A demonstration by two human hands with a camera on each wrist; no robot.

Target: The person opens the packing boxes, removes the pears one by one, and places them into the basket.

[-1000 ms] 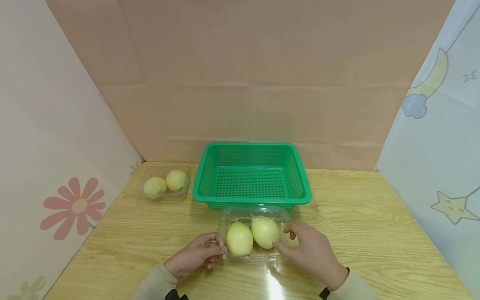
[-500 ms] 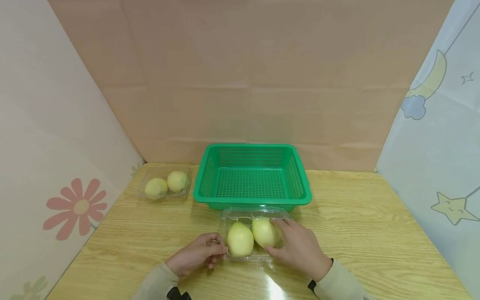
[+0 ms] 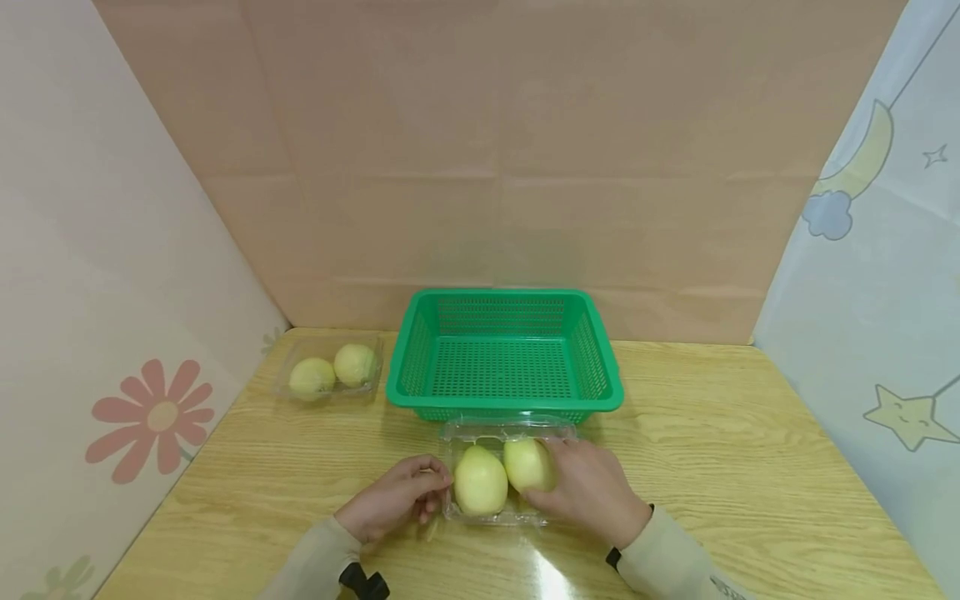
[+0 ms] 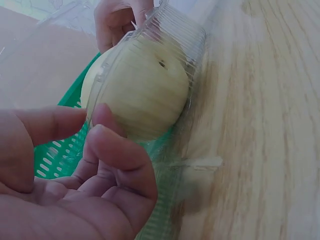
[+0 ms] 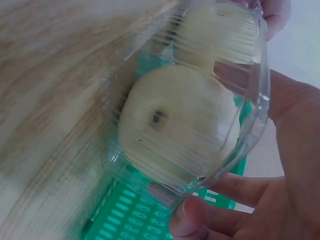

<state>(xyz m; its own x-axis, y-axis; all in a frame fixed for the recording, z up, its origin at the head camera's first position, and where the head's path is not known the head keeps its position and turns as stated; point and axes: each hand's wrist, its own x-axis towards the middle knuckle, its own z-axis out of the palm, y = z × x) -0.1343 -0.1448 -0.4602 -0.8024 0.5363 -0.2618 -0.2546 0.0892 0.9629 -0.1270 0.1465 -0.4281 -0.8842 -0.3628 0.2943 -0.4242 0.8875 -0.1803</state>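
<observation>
A clear plastic fruit box [image 3: 491,518] stands in front of the basket, its flap raised at the back, with two pale green-yellow pears lying in it. My right hand [image 3: 592,487] reaches over the right side of the box and holds the right pear [image 3: 527,463], thumb in front and fingers behind. Beside it lies the left pear [image 3: 480,481], which no hand touches. My left hand [image 3: 397,496] pinches the left edge of the box between thumb and forefinger. In the left wrist view those fingertips meet at the rim, right beside the near pear [image 4: 142,85].
A green plastic basket [image 3: 504,403] with slotted walls stands directly behind the box. At the back left, a second clear box [image 3: 369,389] holds two round pale-yellow fruits [image 3: 312,378]. Paper-covered walls bound the wooden table [image 3: 712,467] at the back and sides.
My right hand has moved left from the box's right side and closed around the right pear. My left hand has stayed at the box's left edge, shifting slightly. The box has barely moved.
</observation>
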